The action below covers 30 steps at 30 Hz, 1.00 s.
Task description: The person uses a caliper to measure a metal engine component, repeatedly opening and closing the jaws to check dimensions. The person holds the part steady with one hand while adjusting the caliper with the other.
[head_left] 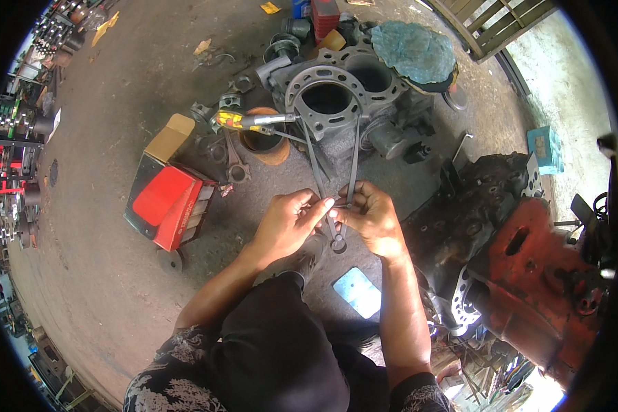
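With left hand (286, 221) and right hand (373, 220), each grip pinched closed, we hold the caliper (354, 154) near its pivot; its spread legs reach to the near edge of the engine block (335, 141). We do best adjusting in small, even nudges, twisting neither leg.

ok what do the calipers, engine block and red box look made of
Calipers: likely steel, dull grey, with thin, rigid-looking legs. Engine block: metal, perhaps cast iron; matte, dark grey, rough-looking sides. Red box: probably printed cardboard, judging by its folded brown flap.
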### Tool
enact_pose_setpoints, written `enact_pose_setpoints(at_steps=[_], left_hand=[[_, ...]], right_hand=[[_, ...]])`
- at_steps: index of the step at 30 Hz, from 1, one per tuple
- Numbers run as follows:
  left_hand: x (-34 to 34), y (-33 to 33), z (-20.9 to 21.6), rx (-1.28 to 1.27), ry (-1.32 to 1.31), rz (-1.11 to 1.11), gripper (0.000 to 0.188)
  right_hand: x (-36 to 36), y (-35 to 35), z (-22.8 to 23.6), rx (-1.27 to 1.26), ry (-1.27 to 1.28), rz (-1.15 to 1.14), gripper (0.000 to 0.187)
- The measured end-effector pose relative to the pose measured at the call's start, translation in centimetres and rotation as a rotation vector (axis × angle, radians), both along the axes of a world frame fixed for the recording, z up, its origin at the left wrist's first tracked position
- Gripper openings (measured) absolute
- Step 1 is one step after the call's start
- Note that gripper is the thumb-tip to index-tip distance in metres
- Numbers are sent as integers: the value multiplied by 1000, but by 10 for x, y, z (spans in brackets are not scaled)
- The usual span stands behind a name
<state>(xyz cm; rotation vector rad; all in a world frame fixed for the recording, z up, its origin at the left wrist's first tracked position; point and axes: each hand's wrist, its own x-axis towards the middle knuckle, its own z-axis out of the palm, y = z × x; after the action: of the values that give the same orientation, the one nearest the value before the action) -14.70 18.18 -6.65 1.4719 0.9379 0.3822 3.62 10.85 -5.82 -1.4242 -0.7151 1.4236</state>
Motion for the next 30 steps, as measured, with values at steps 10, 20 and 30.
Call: enact_pose_setpoints(at_steps=[10, 20, 30], left_hand=[[-1, 0, 2, -12, -6, -4, 32], [0, 0, -4, 5, -28, 23, 34], [0, -1, -3, 23, -30, 31, 35]], right_hand=[[-1, 0, -2, 4, 40, -12, 35], [-1, 0, -4, -1, 13, 12, 38], [-3, -1, 2, 13, 34, -14, 34]])
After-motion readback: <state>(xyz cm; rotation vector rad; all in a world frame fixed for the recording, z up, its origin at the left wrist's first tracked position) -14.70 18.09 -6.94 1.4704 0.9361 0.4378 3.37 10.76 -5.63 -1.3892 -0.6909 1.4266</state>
